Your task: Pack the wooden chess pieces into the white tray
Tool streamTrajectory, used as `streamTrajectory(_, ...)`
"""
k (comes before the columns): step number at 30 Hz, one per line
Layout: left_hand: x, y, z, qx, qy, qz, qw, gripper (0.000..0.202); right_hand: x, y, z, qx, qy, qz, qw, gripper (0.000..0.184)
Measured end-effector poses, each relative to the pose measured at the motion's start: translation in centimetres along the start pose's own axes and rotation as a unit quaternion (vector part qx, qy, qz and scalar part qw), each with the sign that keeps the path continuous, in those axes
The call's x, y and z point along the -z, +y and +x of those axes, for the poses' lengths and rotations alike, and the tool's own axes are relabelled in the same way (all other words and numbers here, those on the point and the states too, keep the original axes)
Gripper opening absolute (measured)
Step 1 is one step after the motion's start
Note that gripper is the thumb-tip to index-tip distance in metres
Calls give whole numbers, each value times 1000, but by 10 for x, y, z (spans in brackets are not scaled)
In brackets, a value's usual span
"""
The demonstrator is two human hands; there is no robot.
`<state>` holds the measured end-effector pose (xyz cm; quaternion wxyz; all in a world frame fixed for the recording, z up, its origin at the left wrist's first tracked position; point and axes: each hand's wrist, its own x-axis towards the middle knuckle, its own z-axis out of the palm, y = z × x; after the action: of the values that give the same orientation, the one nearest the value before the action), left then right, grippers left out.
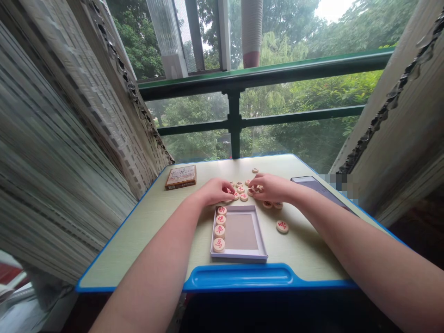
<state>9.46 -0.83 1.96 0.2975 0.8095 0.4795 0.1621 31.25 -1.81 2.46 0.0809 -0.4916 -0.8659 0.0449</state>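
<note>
A shallow white box tray point(258, 240) lies on the table, with several round wooden chess pieces point(219, 231) lined along its left wall. Loose chess pieces point(240, 189) with red and dark characters are scattered beyond the tray. My left hand point(217, 190) rests on the pile's left side, fingers curled and pinching at a piece. My right hand point(270, 187) is on the pile's right side, fingers bent onto pieces. One red-marked piece point(282, 226) lies alone to the right of the tray.
A flat box lid point(181, 177) sits at the table's back left. A phone point(314, 185) lies at the back right. The table point(145, 240) has a blue rim and a blue front groove point(243, 276). A green railing and curtains surround it.
</note>
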Motion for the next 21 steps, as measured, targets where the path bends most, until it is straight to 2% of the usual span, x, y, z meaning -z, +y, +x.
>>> streamTrajectory(3, -1, 1, 1, 0, 19, 8, 1000, 37, 3, 0, -1, -10, -10, -1, 1000, 36)
streamTrajectory(9, 0, -2, 4, -27, 99, 22, 995, 29, 12, -1, -4, -29, -20, 15, 999, 41)
streamTrajectory(12, 0, -4, 5, -28, 104, 35, 994, 28, 11, -2, -4, -36, -16, 13, 999, 44)
streamTrajectory(16, -1, -5, 5, -23, 97, 51, 994, 27, 6, -1, -2, 8, -35, -4, 999, 25)
streamTrajectory(19, -2, -5, 5, -21, 95, 43, 994, 29, 7, 0, -3, 31, -37, 9, 999, 29)
streamTrajectory(21, -2, -5, 5, -17, 97, 43, 994, 32, 9, 0, -4, 22, -13, 10, 1000, 30)
